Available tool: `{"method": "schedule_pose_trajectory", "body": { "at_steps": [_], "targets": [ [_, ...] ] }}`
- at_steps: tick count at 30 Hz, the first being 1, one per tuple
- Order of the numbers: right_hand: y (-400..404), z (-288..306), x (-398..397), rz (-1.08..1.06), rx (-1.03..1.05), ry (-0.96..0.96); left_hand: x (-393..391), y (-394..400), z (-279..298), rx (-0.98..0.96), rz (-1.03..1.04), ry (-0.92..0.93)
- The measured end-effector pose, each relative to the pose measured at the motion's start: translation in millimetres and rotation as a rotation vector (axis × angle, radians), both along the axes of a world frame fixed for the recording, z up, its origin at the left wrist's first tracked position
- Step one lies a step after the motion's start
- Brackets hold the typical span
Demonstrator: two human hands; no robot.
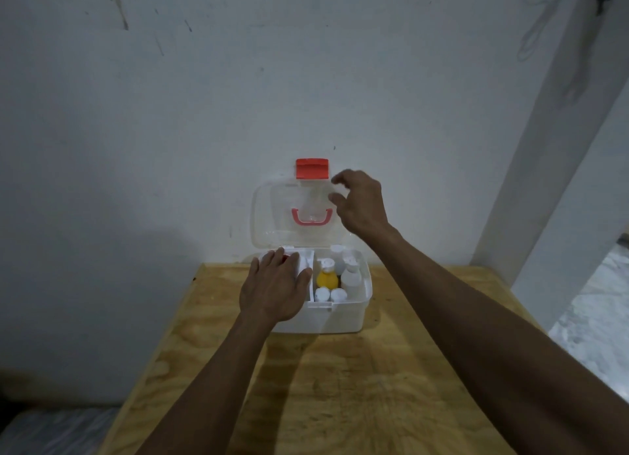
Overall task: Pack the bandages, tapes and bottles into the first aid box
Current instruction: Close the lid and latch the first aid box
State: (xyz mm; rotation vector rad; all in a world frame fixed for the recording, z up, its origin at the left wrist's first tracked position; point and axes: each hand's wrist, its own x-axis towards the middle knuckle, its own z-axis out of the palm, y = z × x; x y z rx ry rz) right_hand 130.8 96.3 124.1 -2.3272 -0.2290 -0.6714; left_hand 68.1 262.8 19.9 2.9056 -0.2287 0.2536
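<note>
box: white first aid box [343, 318] sits on the counter [340, 386] at its far edge, against the wall [170, 131]
lid: clear lid [272, 216] stands upright, open, leaning near the wall; pink handle [311, 217] shows through it, red latch [312, 169] at the top edge
right compartment: holds bottles, upright; yellow bottle [327, 278] in the middle, two white caps [329, 294] in front of it, taller white bottles [350, 274] to its right and behind
left compartment: mostly hidden under the left hand; a bit of white and red shows at the fingertips, can't tell what it is
divider: white divider [311, 281] runs front to back between the two compartments
left hand: left hand [272, 289] lies palm down over the left compartment, fingers spread flat, grip apart, thumb at the divider
right hand: right hand [360, 202] is raised at the lid's right edge, fingers loosely curled, grip apart, holds nothing; contact with the lid unclear
counter: bare plywood
</note>
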Motion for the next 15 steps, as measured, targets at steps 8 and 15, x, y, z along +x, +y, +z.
{"method": "schedule_pose_trajectory", "body": {
  "at_steps": [8,15],
  "targets": [
    [14,17,30,-0.004,0.102,0.109,1,1,0,0.02,-0.015,-0.025],
    [15,17,40,-0.012,0.244,0.16,5,2,-4,0.034,-0.013,-0.053]
  ]
}}
